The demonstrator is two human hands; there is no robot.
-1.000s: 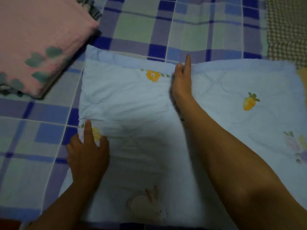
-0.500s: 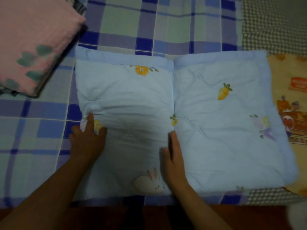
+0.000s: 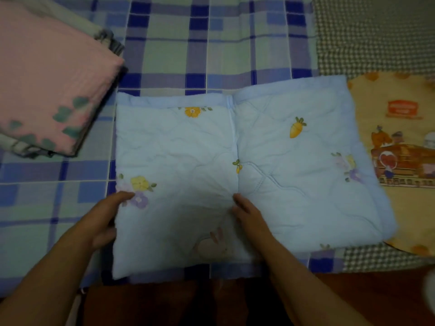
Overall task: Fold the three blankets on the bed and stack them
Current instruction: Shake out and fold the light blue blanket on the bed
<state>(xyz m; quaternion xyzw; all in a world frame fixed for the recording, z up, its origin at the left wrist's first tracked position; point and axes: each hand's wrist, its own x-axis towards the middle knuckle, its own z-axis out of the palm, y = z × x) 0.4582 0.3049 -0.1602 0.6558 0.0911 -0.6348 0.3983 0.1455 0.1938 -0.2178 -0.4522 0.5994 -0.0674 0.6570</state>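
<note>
Head view: light blue quilted blanket (image 3: 294,184) lies half-folded on the plaid bed sheet (image 3: 211,50). Your left hand (image 3: 103,222) grips its left edge, thumb on top. Your right hand (image 3: 249,212) curls at the centre crease; grip unclear. Folded pink blanket (image 3: 51,74) lies far-left, well apart.

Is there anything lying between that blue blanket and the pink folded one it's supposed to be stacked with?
Nothing visible does. Between the blue blanket and the pink blanket only a bare strip of plaid bedsheet shows. Both the left hand and right hand are already on the blue blanket.
</note>
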